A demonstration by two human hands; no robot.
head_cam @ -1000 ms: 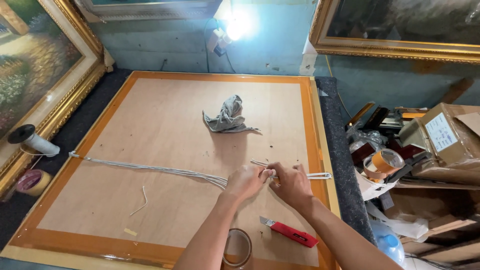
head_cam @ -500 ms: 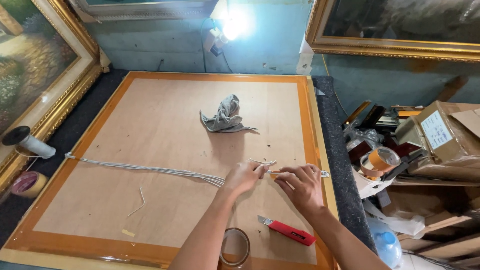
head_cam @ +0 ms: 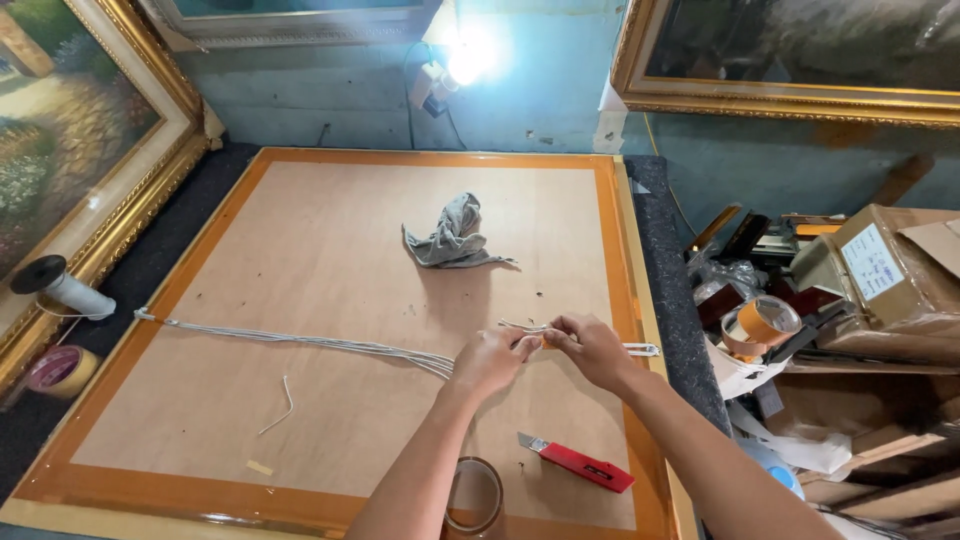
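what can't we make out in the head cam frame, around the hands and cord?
- Head view: how the cord is joined between the left hand and right hand; the fingers cover it.
- Tape roll: lower part hidden by the left forearm and cut off by the bottom edge.
- Wall lamp: washed out by glare.

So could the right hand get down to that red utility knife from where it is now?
Probably yes. The red utility knife lies in the open on the brown backing board, just below the right hand, with nothing between them. That hand is pinching the white cord, so it would have to let go first.
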